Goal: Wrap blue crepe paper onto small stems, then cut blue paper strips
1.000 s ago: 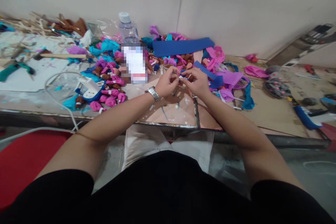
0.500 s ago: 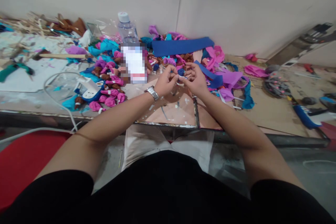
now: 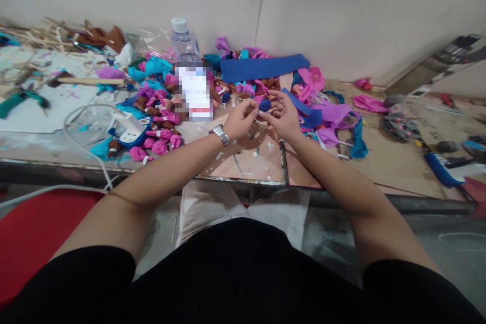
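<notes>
While both hands pinch it, the small dark-blue ball [image 3: 265, 105] sits between the left hand [image 3: 238, 120] and right hand [image 3: 281, 117], fingers curled shut, above the worktop [image 3: 246, 159] near its front edge. Soft, round, fabric-like. Half a second ago it was mostly hidden; now exposed.

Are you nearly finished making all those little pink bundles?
A heap of tied pink bundles already lies on the table. The left hand and right hand pinch a small blue ball. Loose pink and purple scraps and a blue strip look unused.
</notes>
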Tool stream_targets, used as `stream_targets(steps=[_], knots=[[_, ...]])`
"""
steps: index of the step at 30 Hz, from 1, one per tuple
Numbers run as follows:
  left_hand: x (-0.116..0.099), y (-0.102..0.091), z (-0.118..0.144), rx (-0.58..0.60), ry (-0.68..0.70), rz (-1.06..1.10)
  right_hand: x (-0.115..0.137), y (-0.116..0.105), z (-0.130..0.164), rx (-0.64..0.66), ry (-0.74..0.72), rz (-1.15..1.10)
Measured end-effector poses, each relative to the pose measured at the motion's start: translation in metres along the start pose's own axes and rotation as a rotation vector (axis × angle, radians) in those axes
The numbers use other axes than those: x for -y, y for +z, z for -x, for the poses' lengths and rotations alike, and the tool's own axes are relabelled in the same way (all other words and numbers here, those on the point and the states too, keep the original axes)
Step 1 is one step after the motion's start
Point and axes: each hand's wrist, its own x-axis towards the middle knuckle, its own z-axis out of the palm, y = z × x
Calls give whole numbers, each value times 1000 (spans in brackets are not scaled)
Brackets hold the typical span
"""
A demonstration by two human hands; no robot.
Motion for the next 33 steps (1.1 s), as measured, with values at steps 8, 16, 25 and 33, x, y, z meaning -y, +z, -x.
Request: stream_targets(steps=[8,16,25,33], knots=[[-6,-1,-2,41,-47,61,-9,-2,-3,-4,-39,34],[-6,-3,-1,17,-59,40,-9,0,-3,-40,-16,0],[-9,-5,-1,-68,-31,-83,-10,-1,-4,-47,3,-15],[-15,-5,-2,-74,-16,-71,-14,-1,-2,19,-19,23]])
